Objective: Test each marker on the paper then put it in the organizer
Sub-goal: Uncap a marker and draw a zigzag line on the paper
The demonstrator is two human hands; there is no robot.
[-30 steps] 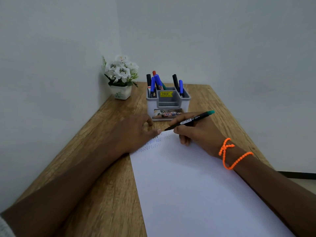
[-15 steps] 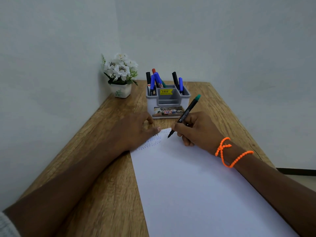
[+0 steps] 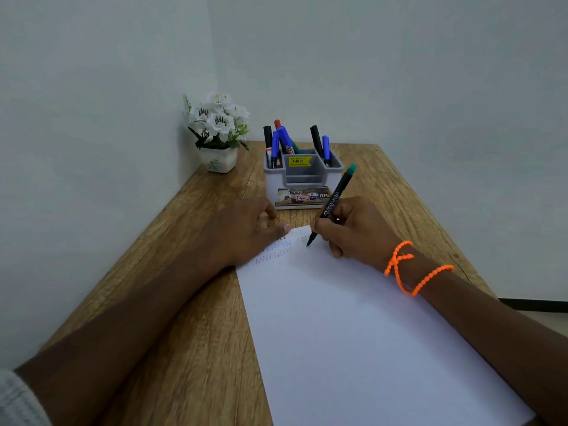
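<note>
On the bench (image 3: pixel 196 302) the paper (image 3: pixel 353 333) is lying under the flat, relaxed left hand (image 3: pixel 246 232), while the right hand (image 3: pixel 353 232) is pinching the green-capped marker (image 3: pixel 333 202) low in its grip, tip touching the paper's far edge, near the organizer (image 3: pixel 302 179).

Just beyond the right hand (image 3: pixel 353 229) stands the organizer (image 3: pixel 302 179), its upright markers (image 3: pixel 284 139) blocking a low reach (the middle compartment shows open). The left hand (image 3: pixel 246 229) closes off the left; bare tabletop (image 3: pixel 399 186) lies open to the right.
</note>
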